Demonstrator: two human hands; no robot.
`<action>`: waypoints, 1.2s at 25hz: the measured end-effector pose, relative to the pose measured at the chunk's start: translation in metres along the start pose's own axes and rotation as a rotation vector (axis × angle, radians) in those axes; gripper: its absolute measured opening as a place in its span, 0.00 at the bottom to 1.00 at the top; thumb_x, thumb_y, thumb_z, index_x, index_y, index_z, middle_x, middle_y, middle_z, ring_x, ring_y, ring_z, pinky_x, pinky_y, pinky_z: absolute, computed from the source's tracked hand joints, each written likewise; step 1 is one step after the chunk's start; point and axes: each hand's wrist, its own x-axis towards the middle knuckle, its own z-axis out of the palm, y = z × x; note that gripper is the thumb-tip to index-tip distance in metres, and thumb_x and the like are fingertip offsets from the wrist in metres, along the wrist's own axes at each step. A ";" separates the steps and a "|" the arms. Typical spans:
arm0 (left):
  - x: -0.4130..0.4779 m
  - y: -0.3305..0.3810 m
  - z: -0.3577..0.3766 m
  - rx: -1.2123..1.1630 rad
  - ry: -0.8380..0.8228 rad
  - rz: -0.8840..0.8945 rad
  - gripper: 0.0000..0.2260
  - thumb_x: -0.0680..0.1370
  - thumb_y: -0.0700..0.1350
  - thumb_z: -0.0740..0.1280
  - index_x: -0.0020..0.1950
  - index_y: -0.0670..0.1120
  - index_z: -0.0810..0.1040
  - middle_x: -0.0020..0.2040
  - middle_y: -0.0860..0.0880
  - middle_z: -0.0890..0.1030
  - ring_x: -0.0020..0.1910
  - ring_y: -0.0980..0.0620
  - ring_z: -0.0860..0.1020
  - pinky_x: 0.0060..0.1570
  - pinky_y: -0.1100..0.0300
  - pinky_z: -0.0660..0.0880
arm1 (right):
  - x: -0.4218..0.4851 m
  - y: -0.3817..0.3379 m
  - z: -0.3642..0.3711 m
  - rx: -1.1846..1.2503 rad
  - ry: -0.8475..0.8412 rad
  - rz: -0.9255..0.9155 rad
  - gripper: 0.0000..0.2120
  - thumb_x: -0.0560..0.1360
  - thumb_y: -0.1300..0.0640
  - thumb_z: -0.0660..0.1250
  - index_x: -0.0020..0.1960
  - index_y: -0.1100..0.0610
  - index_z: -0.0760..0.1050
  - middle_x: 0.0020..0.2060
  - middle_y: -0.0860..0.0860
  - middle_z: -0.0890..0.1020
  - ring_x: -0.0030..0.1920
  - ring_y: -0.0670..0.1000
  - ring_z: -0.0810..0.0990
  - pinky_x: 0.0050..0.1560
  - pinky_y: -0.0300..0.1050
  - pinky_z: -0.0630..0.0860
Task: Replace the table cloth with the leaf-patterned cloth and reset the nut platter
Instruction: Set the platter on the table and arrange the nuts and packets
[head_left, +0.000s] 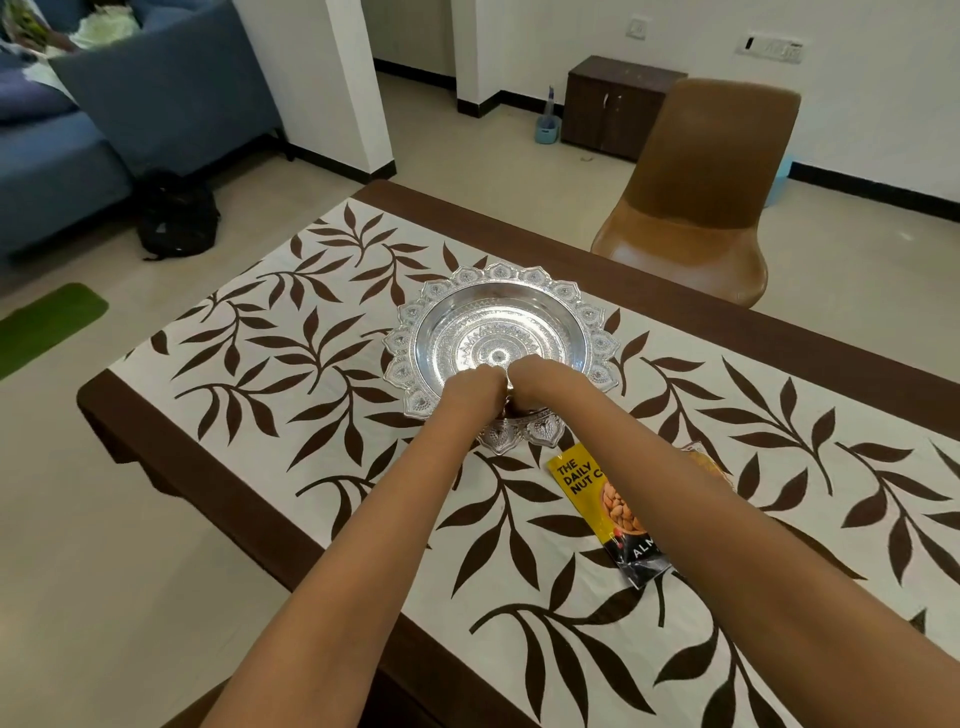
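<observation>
Silver, petal-rimmed round platter (498, 312) sits mid-frame on the white cloth with brown leaf print (291, 364), which is spread over the dark wooden table (519, 247). The left hand (475, 384) and right hand (532, 379) meet at its near rim above a small silver bowl (540, 431), likely to seat it; the fingers are hidden, so the grip cannot be told. A yellow-and-black almond packet (582, 488) lies lower right, partly under the right forearm; a brown moulded chair (706, 171) stands upper right

Only one thing before you carries readable print: the flat yellow-and-black plastic nut packet (592, 499) lying on the white cloth with brown leaf pattern (234, 374). On its yellow upper half, bold black capitals set in three lines read "THE DAILY NUT C", the last word cut off. On its black lower end, white capitals read "ALM", the remaining letters hidden.
</observation>
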 end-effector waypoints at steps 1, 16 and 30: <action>-0.001 -0.001 -0.001 -0.018 -0.007 0.011 0.12 0.79 0.37 0.58 0.62 0.40 0.74 0.55 0.41 0.79 0.52 0.41 0.79 0.47 0.52 0.74 | -0.002 0.000 -0.001 0.007 0.004 -0.012 0.10 0.78 0.61 0.61 0.57 0.64 0.74 0.34 0.51 0.70 0.43 0.54 0.72 0.37 0.42 0.70; -0.016 -0.026 -0.019 -1.671 0.138 -0.197 0.09 0.76 0.39 0.57 0.40 0.43 0.74 0.36 0.46 0.83 0.29 0.56 0.74 0.31 0.65 0.71 | -0.014 0.051 0.002 1.925 -0.193 0.034 0.09 0.80 0.66 0.54 0.45 0.59 0.71 0.35 0.52 0.77 0.29 0.43 0.72 0.28 0.32 0.71; -0.006 -0.025 -0.018 -0.270 0.022 -0.072 0.12 0.73 0.47 0.72 0.47 0.39 0.80 0.44 0.44 0.79 0.41 0.47 0.79 0.44 0.55 0.77 | 0.009 0.018 0.012 0.334 0.117 -0.005 0.10 0.72 0.55 0.72 0.45 0.64 0.82 0.37 0.55 0.82 0.37 0.50 0.76 0.30 0.36 0.67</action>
